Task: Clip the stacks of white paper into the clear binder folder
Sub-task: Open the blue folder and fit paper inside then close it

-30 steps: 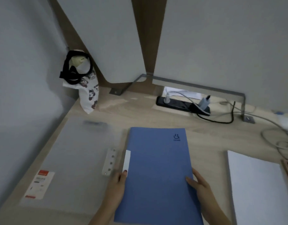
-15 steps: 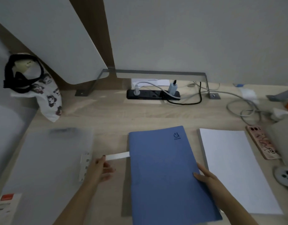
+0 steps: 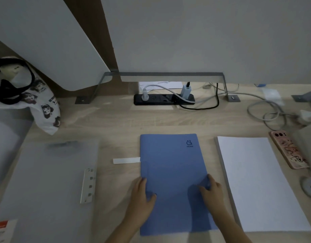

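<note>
At six o'clock on the desk, left hand [image 3: 144,195]: lies on the left edge of the blue card folder [image 3: 172,172], thumb spread on the cover, fingers fairly straight along the edge, nothing clasped.
Right hand [image 3: 211,190]: rests over the same folder's right edge, fingers bent, thumb on the cover; whether the fingers hook under the edge cannot be told.
Blue card folder: closed, flat, between the hands, dark logo at its one o'clock corner.
White paper strip [image 3: 126,160]: sticks out from the folder's left edge, towards nine o'clock.
Stack of white paper [image 3: 256,181]: flat at three o'clock, just beside the blue folder, untouched.
Clear frosted binder folder [image 3: 46,172]: flat at nine o'clock, well apart from the paper.
White punched clip bar [image 3: 88,185]: lies along the binder's right edge.
Orange-and-white label [image 3: 2,228]: at the binder's seven o'clock corner.
Phone in a pink patterned case [image 3: 288,149]: beside the paper, at two o'clock.
Black power strip [image 3: 164,99]: at twelve o'clock, plugs in it.
White cartoon-print bag [image 3: 44,109]: at ten o'clock.
</note>
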`<action>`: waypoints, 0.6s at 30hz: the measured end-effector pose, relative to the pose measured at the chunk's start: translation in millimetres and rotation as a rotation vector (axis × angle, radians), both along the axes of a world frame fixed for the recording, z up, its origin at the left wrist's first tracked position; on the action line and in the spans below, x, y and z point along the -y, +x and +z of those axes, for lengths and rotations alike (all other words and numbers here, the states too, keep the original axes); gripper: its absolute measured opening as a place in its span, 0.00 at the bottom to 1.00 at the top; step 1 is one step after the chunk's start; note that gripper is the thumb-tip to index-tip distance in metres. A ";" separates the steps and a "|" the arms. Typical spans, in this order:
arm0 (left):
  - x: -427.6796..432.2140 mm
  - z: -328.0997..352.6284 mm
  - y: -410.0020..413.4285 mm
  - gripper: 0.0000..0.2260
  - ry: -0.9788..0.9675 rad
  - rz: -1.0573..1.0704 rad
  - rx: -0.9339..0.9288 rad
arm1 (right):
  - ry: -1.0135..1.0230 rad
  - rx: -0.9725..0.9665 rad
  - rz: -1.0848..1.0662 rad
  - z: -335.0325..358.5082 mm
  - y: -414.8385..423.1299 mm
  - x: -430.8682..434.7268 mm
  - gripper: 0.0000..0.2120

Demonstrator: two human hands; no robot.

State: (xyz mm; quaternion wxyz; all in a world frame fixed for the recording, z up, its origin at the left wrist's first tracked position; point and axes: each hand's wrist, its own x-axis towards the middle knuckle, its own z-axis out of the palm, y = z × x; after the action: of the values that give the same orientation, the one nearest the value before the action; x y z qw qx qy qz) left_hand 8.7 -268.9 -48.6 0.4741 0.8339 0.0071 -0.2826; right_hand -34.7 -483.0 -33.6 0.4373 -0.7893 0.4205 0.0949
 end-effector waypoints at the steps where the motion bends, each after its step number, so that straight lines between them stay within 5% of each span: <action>1: 3.3 3.6 -0.6 0.26 -0.012 0.015 -0.018 | -0.029 -0.009 -0.003 1.9 0.7 -2.9 0.26; 9: 11.4 36.0 11.0 0.26 -0.285 0.214 -0.330 | 0.187 0.187 -0.061 82.0 -10.8 -5.2 0.09; 12: 16.3 46.8 16.9 0.21 -0.497 0.161 -0.455 | 0.575 0.192 -0.099 115.1 -10.9 -7.9 0.12; 14: 15.8 46.9 22.4 0.26 -0.607 0.155 -0.548 | 0.858 0.170 -0.004 119.0 -5.0 -22.3 0.25; 16: 11.7 51.6 28.5 0.32 -0.649 0.177 -0.615 | 0.881 0.129 0.182 103.9 3.3 -42.5 0.30; 18: 4.5 63.5 29.7 0.38 -0.694 0.197 -0.628 | 0.744 0.144 0.273 90.8 13.6 -64.0 0.24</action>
State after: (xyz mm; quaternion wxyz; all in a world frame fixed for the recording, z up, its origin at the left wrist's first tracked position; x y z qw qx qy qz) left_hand 38.4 -273.4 14.9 0.7239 0.4960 0.1342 -0.4604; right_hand -21.1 -419.0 57.2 0.7048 -0.6303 0.2173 0.2423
